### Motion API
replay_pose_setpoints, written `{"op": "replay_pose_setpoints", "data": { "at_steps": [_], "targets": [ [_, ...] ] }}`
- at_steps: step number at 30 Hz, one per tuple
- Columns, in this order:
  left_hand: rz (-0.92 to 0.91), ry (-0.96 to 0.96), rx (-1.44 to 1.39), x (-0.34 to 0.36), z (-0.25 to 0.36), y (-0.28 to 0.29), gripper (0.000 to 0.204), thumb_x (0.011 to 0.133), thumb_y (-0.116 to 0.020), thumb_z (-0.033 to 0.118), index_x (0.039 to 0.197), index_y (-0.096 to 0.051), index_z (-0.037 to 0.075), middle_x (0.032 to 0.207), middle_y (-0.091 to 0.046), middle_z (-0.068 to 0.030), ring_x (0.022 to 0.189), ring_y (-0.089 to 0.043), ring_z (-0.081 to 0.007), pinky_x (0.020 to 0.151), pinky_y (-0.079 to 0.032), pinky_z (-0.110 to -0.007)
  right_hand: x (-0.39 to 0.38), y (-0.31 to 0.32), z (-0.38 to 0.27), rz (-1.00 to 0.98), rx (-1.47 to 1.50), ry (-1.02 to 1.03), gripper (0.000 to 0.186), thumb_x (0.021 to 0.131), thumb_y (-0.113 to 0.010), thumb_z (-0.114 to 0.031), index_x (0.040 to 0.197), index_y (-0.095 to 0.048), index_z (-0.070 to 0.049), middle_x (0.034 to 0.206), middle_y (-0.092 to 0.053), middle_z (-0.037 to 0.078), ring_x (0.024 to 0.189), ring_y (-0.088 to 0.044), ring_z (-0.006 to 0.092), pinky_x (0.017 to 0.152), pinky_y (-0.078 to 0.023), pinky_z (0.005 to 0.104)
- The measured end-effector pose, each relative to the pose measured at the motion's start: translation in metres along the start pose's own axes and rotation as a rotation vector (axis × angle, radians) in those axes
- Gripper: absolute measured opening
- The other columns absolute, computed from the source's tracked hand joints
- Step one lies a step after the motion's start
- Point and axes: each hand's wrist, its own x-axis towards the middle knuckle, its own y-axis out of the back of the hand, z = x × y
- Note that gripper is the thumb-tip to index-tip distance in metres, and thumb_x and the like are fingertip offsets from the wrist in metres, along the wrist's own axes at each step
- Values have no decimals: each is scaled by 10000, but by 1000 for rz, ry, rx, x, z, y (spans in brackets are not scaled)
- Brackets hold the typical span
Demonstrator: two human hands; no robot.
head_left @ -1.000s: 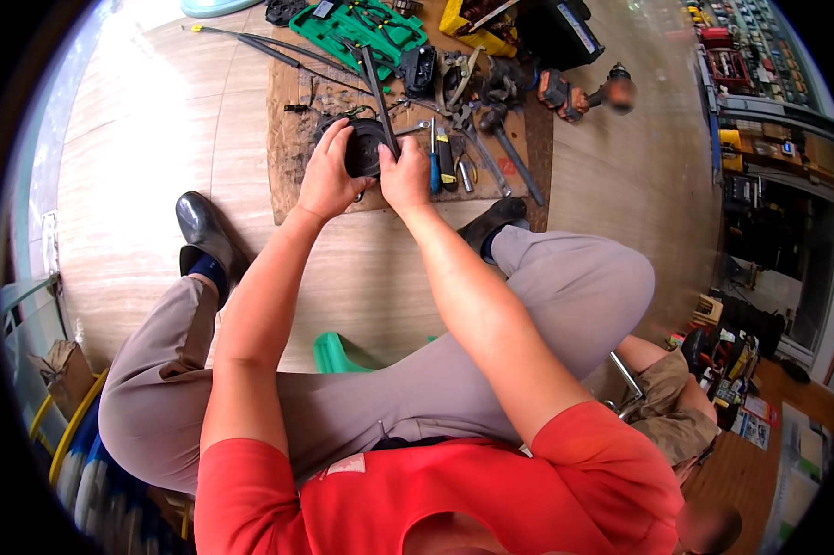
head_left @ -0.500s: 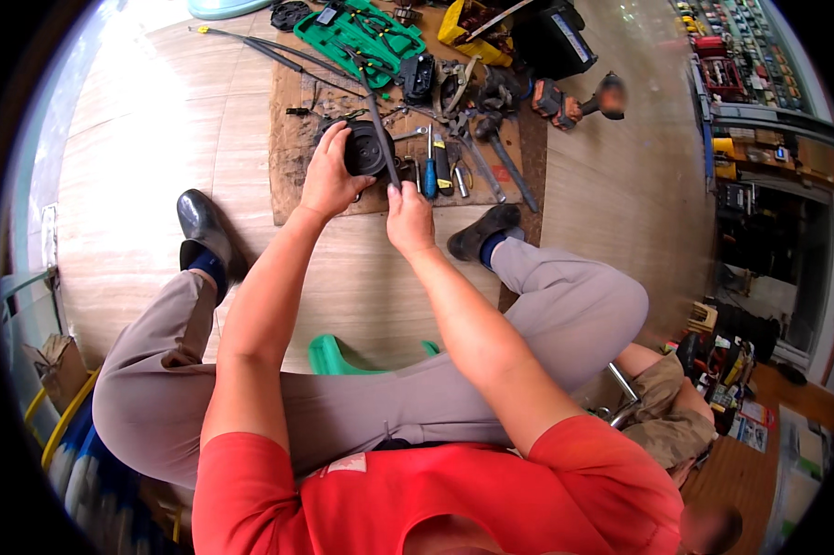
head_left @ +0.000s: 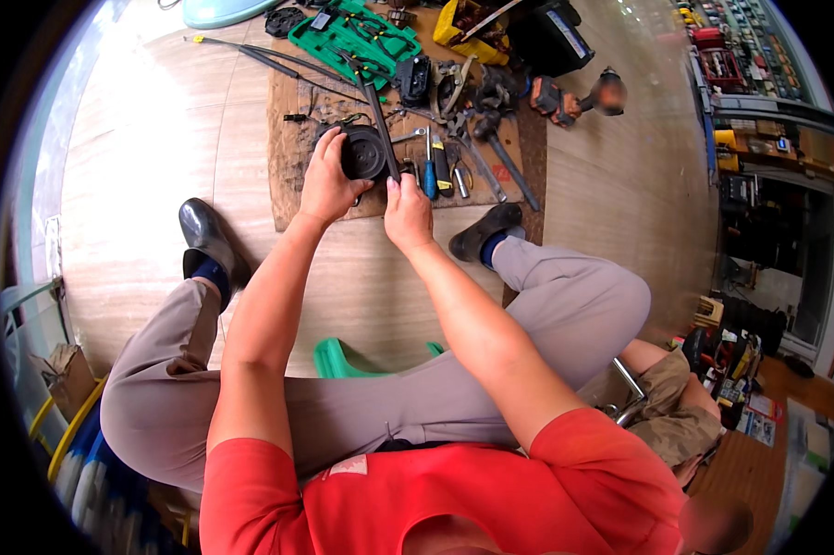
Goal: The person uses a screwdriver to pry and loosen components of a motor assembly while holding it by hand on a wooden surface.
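Observation:
My left hand (head_left: 326,188) is closed on the left edge of a round black part (head_left: 362,153) with ringed ridges, like a pulley or horn. The thumb lies at its lower edge. My right hand (head_left: 407,211) grips the near end of a long dark bar (head_left: 377,122); whether it is a file or a strip I cannot make out. This bar slants up and away, passing along the right side of the round part. Just right of my right hand lie a blue-handled screwdriver (head_left: 430,176), a yellow-black cutter knife (head_left: 442,168) and a small socket (head_left: 461,182).
Tools lie on a stained cardboard sheet (head_left: 292,199). Beyond are a green tool case (head_left: 338,42), a yellow bin (head_left: 454,37) and a black box (head_left: 556,42). A hammer (head_left: 505,153) and a cordless power tool (head_left: 556,100) sit at right. Another person's leg (head_left: 671,388) shows lower right.
Both hands keep their grips. The far end of the dark bar has shifted slightly, and the whole view has tilted a little.

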Motion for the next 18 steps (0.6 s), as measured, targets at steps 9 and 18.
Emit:
{"op": "replay_pose_setpoints", "data": {
  "at_steps": [9,18],
  "targets": [
    [-23,-70,-36,3,0,2,873,569,-885,107,1318,-478,-76,1444,-443,-210,1282,-491,-378,1084,-425,-394,6,-2,-1,-135,-68,-72,286,1007,-516,-269,919,-545,1,831,-637,283,822,-606,502,696,-461,561],
    [-45,-53,-44,6,-2,7,851,571,-872,85,1312,-489,-84,1437,-454,-205,1281,-497,-368,1076,-432,-384,3,-4,-1,-81,-15,-29,250,1009,-511,-251,953,-540,-9,848,-639,276,833,-605,495,694,-458,563]
  ]
}}
